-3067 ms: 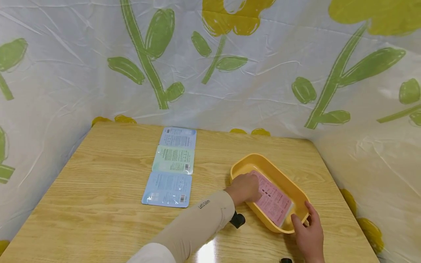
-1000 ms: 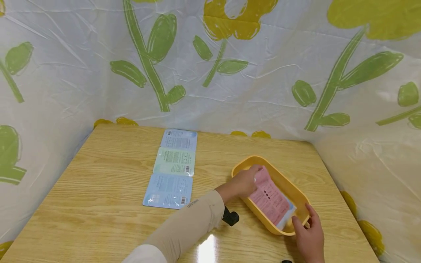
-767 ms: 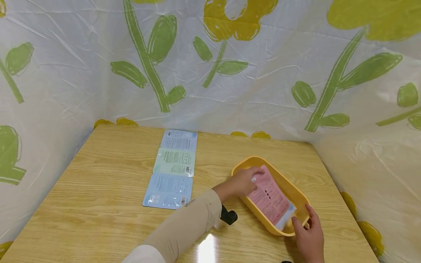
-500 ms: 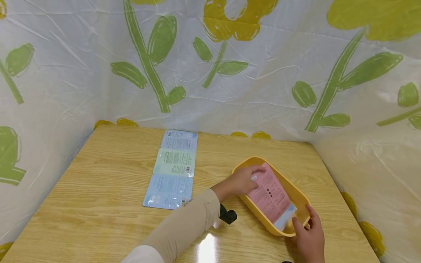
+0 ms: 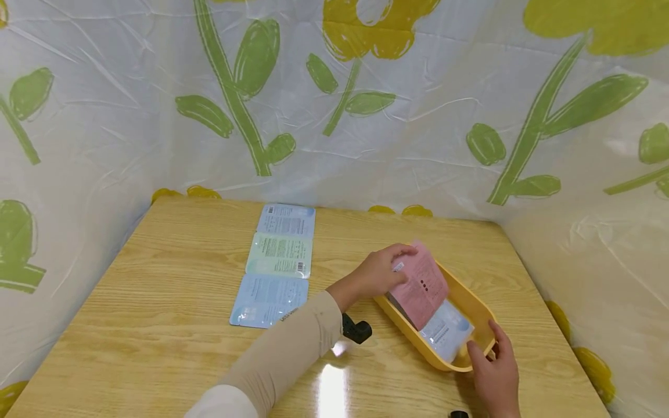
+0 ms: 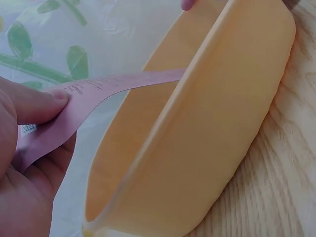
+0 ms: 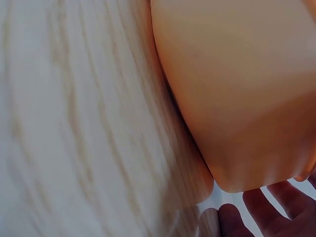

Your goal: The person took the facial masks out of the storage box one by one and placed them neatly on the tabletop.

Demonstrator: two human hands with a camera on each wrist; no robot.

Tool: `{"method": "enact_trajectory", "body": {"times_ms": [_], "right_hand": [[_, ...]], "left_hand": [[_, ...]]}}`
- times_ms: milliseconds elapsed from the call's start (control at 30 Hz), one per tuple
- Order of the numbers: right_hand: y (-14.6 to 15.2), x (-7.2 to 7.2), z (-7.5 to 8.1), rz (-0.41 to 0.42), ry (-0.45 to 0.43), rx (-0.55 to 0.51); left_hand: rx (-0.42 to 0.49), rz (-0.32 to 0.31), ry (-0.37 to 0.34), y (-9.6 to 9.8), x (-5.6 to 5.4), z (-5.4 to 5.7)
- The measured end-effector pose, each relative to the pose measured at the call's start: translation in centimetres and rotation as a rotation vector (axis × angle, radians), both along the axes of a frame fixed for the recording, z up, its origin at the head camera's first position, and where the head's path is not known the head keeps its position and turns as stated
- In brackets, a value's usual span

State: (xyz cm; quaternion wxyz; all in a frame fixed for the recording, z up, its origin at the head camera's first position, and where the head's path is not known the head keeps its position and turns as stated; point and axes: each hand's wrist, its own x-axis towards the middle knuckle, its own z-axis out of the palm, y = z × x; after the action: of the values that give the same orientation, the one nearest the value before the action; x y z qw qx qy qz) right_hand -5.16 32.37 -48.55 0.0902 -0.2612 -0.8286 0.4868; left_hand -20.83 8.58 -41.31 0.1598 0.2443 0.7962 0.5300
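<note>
My left hand [image 5: 378, 271] pinches a pink face mask packet [image 5: 424, 287] by its upper end, thumb on top and fingers beneath. The packet slants up out of a yellow-orange plastic bin [image 5: 474, 297]. In the left wrist view the packet bends between the hand and the bin, its far end hidden behind the near wall. A pale blue and white packet [image 5: 447, 330] lies on the bin's floor, partly under the pink one. At the bin's near right corner, my right hand [image 5: 496, 368] grips the rim. The right wrist view shows fingertips [image 7: 261, 207] against the outer wall.
On the wooden table [image 5: 157, 290], left of the bin, three packets lie in a column: blue [image 5: 286, 219], green [image 5: 280, 255] and a larger light blue one [image 5: 268, 299]. A flower-printed white sheet [image 5: 418, 151] hangs round the back and sides.
The left hand has lifted the pink packet and drawn it up and left, so more of the pale blue packet beneath shows. The right hand stays on the rim.
</note>
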Motion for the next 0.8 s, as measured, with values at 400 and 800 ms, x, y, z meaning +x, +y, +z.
{"method": "enact_trajectory", "body": {"times_ms": [400,800], "right_hand": [[-0.3,-0.1,0.3,-0.003,0.001,-0.001],[-0.3,-0.1,0.3,-0.017,-0.017,-0.020]], "left_hand": [[0.002,0.052,0.065,-1.7,-1.1,0.5],[0.006,0.114,0.114,-4.4,-2.4,1.8]]}}
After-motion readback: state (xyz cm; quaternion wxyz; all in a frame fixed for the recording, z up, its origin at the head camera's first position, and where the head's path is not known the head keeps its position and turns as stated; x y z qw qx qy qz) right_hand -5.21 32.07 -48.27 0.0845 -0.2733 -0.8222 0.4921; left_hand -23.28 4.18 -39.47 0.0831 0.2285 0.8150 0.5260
